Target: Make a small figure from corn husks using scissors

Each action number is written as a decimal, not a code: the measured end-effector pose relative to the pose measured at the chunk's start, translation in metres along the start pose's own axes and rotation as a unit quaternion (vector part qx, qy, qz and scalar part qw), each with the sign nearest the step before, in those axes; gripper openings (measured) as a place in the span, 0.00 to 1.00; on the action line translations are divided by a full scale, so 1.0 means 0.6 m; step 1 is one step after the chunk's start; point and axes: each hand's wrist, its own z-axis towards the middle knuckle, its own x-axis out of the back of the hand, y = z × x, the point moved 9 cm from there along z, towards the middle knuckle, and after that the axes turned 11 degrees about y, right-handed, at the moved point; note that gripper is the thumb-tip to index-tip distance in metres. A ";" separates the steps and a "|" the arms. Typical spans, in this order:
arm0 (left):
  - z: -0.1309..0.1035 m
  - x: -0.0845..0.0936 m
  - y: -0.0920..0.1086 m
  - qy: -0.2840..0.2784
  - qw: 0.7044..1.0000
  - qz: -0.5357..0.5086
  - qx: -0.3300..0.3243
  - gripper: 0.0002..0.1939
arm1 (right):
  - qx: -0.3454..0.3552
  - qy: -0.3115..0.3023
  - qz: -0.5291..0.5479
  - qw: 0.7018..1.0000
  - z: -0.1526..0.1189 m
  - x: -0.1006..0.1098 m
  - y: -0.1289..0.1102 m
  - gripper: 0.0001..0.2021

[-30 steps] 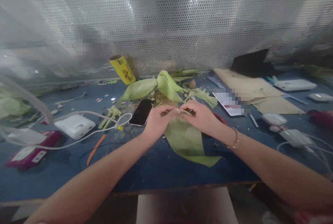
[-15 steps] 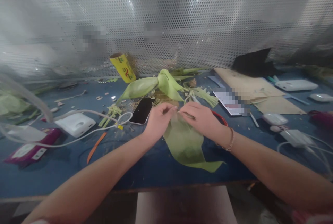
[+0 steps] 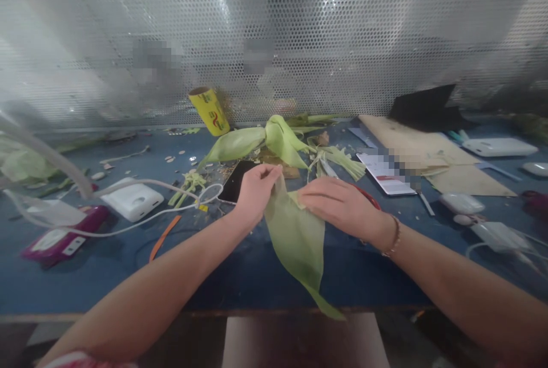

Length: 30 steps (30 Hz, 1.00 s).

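A pale green corn husk leaf (image 3: pixel 295 237) hangs from my hands over the front of the table, its pointed tip lowest. My left hand (image 3: pixel 256 188) pinches the top corner between thumb and fingertips. On the other side my right hand (image 3: pixel 338 203) is closed on the leaf's upper right edge, its thumb hidden. Just beyond them lies a folded, knotted-looking green husk piece (image 3: pixel 280 137) with a long leaf stretching left. Shredded husk strips (image 3: pixel 346 164) lie behind my right hand. What looks like red-handled scissors (image 3: pixel 368 197) is partly covered by that hand.
A black-screened phone (image 3: pixel 235 182) lies beside my left hand. Left are a white power adapter (image 3: pixel 133 199) with cables, a purple power strip (image 3: pixel 64 239) and an orange strip (image 3: pixel 164 237). A yellow tube (image 3: pixel 209 112) leans at the back; brown paper (image 3: pixel 415 140) and a lit phone (image 3: pixel 385 174) lie right.
My right hand has moved away from my left, and its fingers now lie along the leaf's edge. The leaf is spread more between them, and its tip has swung downward and left.
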 end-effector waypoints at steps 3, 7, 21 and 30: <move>-0.005 -0.006 0.019 -0.025 0.996 0.060 -0.059 0.14 | -0.147 0.055 -0.013 0.987 0.000 0.005 0.050 0.08; -0.028 -0.026 0.059 -0.092 0.971 0.146 -0.168 0.16 | -0.349 0.079 0.050 0.932 -0.020 -0.010 0.111 0.04; -0.056 -0.048 0.084 -0.137 0.891 0.280 -0.328 0.11 | -0.299 0.017 0.059 0.952 -0.012 -0.029 0.080 0.05; -0.046 -0.044 0.077 -0.159 0.943 0.178 -0.231 0.11 | -0.183 0.060 0.027 0.981 0.001 -0.006 0.052 0.07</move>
